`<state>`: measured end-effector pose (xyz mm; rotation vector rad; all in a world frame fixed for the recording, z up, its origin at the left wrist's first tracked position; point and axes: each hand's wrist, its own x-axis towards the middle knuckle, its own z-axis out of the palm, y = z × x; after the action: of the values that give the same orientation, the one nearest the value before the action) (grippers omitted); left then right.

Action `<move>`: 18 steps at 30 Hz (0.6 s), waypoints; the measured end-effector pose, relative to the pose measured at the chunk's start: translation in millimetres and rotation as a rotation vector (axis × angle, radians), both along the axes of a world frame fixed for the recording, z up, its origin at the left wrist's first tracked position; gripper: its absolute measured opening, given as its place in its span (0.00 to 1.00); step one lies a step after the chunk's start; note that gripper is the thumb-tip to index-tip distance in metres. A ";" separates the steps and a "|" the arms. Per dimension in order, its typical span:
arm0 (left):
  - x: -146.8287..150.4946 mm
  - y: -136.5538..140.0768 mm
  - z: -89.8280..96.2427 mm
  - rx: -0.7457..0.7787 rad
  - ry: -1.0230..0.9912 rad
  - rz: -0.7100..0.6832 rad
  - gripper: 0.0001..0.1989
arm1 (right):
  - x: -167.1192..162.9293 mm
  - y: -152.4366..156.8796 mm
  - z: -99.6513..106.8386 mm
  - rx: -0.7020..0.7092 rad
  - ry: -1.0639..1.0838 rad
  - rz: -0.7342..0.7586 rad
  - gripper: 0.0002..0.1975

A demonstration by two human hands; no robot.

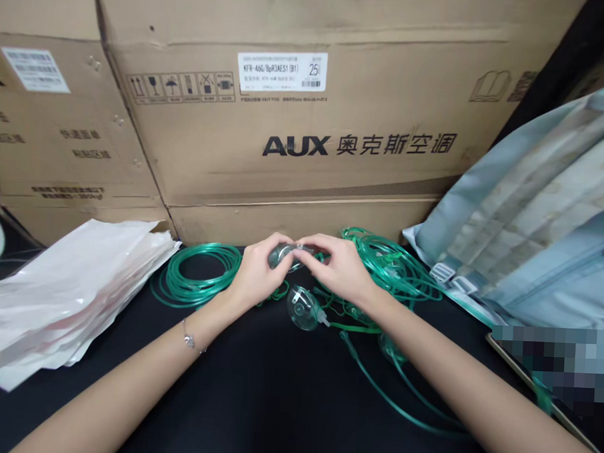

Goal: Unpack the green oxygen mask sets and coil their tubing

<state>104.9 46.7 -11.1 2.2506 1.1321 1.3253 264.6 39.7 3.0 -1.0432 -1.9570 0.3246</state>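
Both my left hand (263,265) and my right hand (336,263) are closed around a clear oxygen mask (282,254), their fingertips meeting at its top. Part of that mask is hidden behind the fingers. Just below the hands a second clear mask (303,308) with a white connector rests on the black table. Coiled green tubing (200,272) lies to the left of my left hand. A looser heap of green tubing (395,257) is behind and to the right of my right hand. One tube end (346,336) points toward the second mask.
A stack of white plastic packets (74,290) lies at the left. Large cardboard boxes (304,180) stand close behind, like a wall. A light blue backpack (547,217) leans at the right, above a blurred, flat object with a pale edge (525,380). The tabletop (274,399) is black.
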 end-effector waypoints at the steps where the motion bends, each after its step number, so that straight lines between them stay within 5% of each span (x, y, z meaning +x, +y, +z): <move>1: -0.4 -0.9 1.6 0.036 0.037 -0.027 0.07 | 2.7 2.1 1.3 -0.027 0.032 -0.007 0.11; 6: -1.9 -3.5 10.1 0.002 0.001 -0.167 0.12 | 21.1 15.0 9.1 -0.294 0.136 0.119 0.13; 10: 3.5 -1.0 4.9 -0.439 -0.367 -0.148 0.10 | 27.8 18.8 12.6 -0.424 0.082 0.204 0.11; 14: 5.3 4.0 10.1 -0.950 -0.766 -0.319 0.06 | 27.0 13.7 7.0 -0.490 -0.125 0.296 0.10; 18: -7.5 9.1 43.0 -0.962 -1.094 -0.367 0.07 | 24.9 15.8 4.9 -0.518 -0.282 0.298 0.09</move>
<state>97.4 55.7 32.0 0.7604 0.6306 1.1681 289.5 55.4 7.9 -1.1607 -2.3554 0.9308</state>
